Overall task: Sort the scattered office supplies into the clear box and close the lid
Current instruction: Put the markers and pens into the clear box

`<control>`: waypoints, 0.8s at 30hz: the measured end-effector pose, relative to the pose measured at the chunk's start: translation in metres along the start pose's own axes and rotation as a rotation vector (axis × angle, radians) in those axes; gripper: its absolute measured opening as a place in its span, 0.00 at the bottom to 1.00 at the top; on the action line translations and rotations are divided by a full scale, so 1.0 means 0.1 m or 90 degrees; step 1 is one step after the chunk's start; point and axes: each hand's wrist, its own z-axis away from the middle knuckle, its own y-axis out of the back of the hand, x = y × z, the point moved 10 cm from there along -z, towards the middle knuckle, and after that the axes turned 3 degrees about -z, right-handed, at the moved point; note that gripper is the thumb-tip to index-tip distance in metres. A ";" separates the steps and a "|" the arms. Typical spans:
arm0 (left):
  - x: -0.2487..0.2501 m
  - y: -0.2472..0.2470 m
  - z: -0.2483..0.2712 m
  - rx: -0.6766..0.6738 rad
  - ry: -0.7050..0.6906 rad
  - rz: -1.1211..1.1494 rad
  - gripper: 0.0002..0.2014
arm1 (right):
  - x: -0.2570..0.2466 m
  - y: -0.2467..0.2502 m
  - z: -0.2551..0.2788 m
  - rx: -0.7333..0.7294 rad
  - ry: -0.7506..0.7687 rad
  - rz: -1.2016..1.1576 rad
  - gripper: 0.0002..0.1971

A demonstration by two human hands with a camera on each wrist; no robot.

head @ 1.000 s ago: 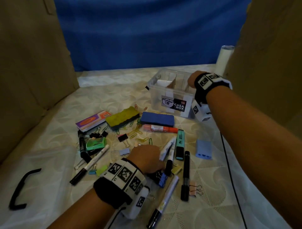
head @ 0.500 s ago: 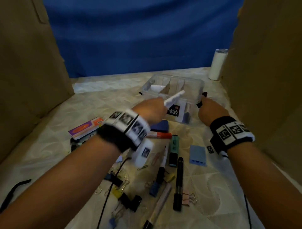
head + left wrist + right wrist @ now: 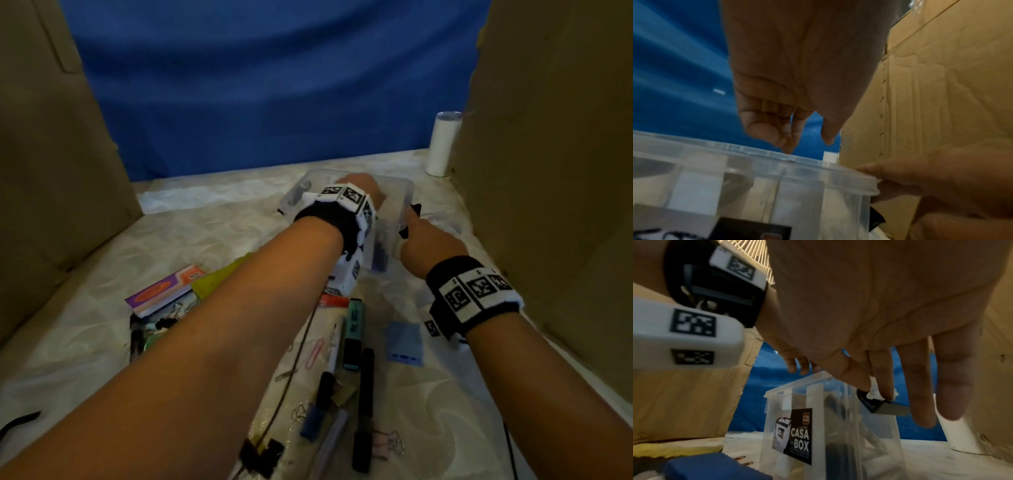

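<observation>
The clear box [image 3: 404,195] stands open at the back of the table, with its label facing me [image 3: 797,433]. My left hand [image 3: 359,185] hovers over its compartments; the fingers [image 3: 777,129] hang loosely and hold nothing. My right hand [image 3: 424,240] is at the box's right end, where thumb and index finger pinch the black latch [image 3: 869,400]. Scattered in front lie a teal highlighter [image 3: 352,332], a black marker [image 3: 366,404], a white marker [image 3: 334,346], a red marker [image 3: 337,301], a blue pad [image 3: 404,342], a yellow-green eraser [image 3: 219,281], a notepad [image 3: 161,291] and binder clips [image 3: 260,455].
Cardboard walls close in on the left [image 3: 51,171] and right [image 3: 565,171], with a blue cloth behind. A white cylinder [image 3: 442,144] stands at the back right. A thin black cable [image 3: 294,377] runs across the supplies. A blue eraser [image 3: 711,467] lies in front of the box.
My left hand lifted a white marker from the pile and carried it over the box; it now holds nothing. My right hand moved from the box's top rim to the right-end latch.
</observation>
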 end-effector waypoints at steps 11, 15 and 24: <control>-0.48 -0.15 1.83 -0.008 -0.023 0.067 0.14 | -0.10 0.04 0.38 0.025 0.033 -0.077 0.34; -0.72 -0.75 2.27 -0.107 0.010 0.042 0.14 | -0.32 -0.01 0.78 -0.019 0.071 -0.006 0.16; -0.51 -1.13 2.28 -0.149 0.008 0.062 0.18 | -0.48 -0.78 1.37 -0.344 0.081 0.114 0.16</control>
